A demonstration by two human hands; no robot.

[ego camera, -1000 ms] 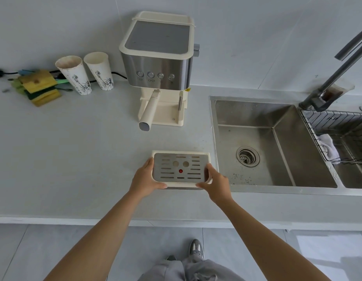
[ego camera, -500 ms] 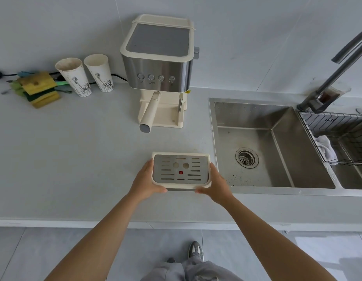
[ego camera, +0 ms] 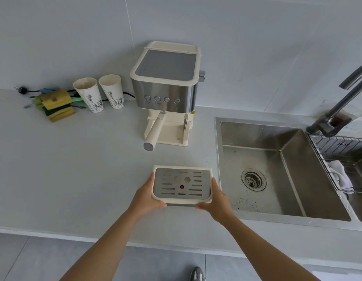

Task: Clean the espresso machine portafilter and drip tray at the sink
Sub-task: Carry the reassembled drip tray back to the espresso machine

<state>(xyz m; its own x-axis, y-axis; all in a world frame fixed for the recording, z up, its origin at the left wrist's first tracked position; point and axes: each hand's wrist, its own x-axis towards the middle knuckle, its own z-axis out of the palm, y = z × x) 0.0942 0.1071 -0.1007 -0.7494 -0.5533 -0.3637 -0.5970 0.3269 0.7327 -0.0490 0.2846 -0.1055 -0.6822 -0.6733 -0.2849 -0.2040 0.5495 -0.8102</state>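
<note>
A cream drip tray (ego camera: 182, 184) with a slotted steel grille and a red dot sits over the counter in front of the espresso machine (ego camera: 167, 86). My left hand (ego camera: 146, 196) grips its left side, thumb hooked under the near edge. My right hand (ego camera: 217, 198) grips its right side the same way. Whether the tray rests on the counter or hangs just above it cannot be told. The portafilter (ego camera: 154, 132) is locked in the machine, its cream handle pointing toward me. The steel sink (ego camera: 277, 165) lies to the right of the tray.
Two paper cups (ego camera: 100, 94) and a stack of yellow and green sponges (ego camera: 54, 105) stand at the back left by a power cord. A faucet (ego camera: 346, 100) rises at the far right above a wire rack (ego camera: 342, 157) holding a white cloth. The counter's front edge is just below my wrists.
The tray and both hands have shifted slightly toward me and to the right, closer to the sink. My grip on both sides is unchanged.
</note>
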